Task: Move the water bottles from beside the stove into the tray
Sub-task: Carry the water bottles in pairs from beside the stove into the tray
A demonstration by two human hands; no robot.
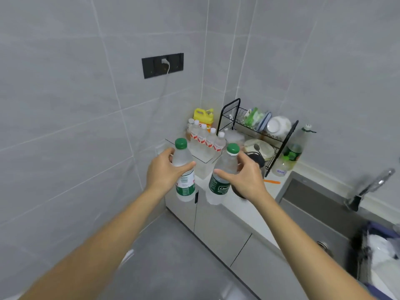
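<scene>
Two hands, left (164, 169) and right (249, 176), each gripping green-capped bottle (184, 169); clear tray (205, 156) behind holds red-labelled bottles (205, 137)

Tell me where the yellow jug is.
In the head view, the yellow jug stands in the counter's far corner against the wall, behind the row of small bottles and left of the dish rack.

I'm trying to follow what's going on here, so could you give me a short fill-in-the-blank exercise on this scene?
1. Each hand holds a bottle with a ___ cap.
2. The left hand grips the left bottle just below its ___.
3. The yellow jug stands behind a row of small ___.

Missing words: green; cap; bottles
</scene>
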